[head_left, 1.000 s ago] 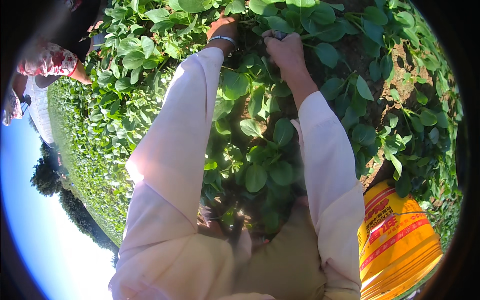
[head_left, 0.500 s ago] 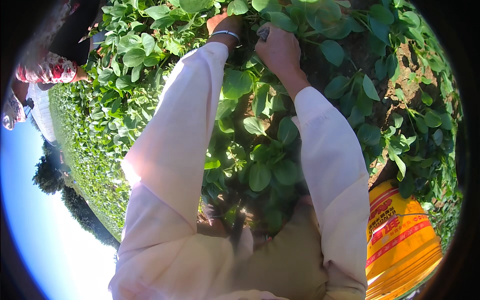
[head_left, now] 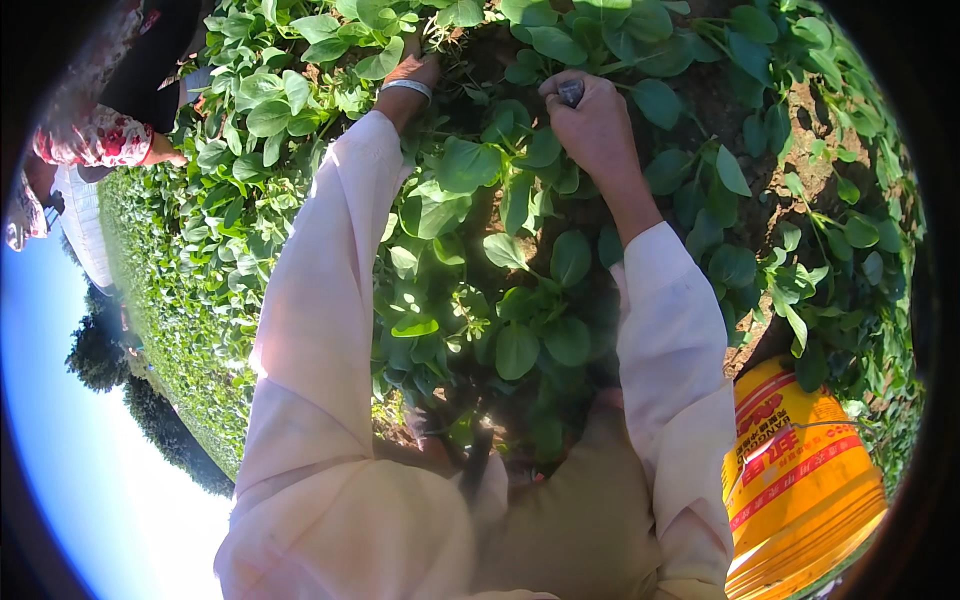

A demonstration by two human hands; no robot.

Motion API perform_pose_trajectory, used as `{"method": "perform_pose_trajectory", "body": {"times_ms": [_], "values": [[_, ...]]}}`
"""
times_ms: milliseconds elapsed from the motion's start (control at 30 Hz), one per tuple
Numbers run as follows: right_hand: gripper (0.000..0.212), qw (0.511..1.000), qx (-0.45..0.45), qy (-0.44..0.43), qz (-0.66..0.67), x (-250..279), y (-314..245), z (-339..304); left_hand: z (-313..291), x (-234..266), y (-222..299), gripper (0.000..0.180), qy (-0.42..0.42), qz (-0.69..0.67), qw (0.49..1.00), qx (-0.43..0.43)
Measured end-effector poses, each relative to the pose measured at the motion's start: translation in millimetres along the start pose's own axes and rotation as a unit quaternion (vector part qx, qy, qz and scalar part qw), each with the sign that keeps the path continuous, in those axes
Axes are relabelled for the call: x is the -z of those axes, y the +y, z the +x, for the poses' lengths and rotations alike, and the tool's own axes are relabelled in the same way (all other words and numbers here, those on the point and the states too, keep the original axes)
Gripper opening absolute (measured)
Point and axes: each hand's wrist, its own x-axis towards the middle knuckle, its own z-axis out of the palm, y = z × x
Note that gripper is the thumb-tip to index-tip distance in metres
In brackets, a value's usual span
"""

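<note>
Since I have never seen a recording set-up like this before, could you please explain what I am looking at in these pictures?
There is no machine: a person works with two bare hands. The view comes from a wide fisheye camera worn on the head, looking down, so edges bend near the rim. Green leafy plants grow in the soil below. The left hand, with a band at its wrist, is among the plants; whether it grips anything is unclear. The right hand is closed around a dark object. A yellow bucket is at lower right.

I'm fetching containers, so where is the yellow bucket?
In the head view, the yellow bucket is at lower right, beside the person's right sleeve and below leafy plants.
</note>
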Motion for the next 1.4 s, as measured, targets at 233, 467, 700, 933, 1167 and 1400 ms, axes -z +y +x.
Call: {"method": "perform_pose_trajectory", "body": {"times_ms": [233, 467, 700, 933, 1167, 1400], "values": [[0.016, 0.998, 0.031, -0.028, -0.053, 13.5, -6.4, -27.3, -75.9, 1.0, 16.8, 0.033, -0.033, 0.305, 0.906, -0.29], [0.015, 0.992, 0.066, -0.059, -0.094, 1.0, -9.7, -42.2, -97.2, -1.1, -8.3, 0.031, 0.103, 0.371, 0.823, -0.418], [0.015, 0.978, 0.087, -0.018, -0.189, -61.1, -19.7, -8.4, -46.0, -5.6, 10.5, 0.035, 0.048, 0.401, 0.892, -0.202], [0.019, 1.0, -0.019, -0.009, -0.008, -50.3, 4.9, 3.9, -31.6, -2.1, 28.3, 0.035, -0.005, 0.424, 0.896, -0.134], [0.016, 1.0, -0.007, -0.013, -0.008, -16.4, -9.9, -37.0, -31.9, 33.6, -60.6, 0.035, 0.035, 0.159, 0.976, -0.144], [0.019, 0.987, 0.052, -0.047, -0.142, 10.2, -21.9, -62.6, -45.1, 13.1, -50.1, 0.04, 0.032, 0.197, 0.969, -0.143]]}}
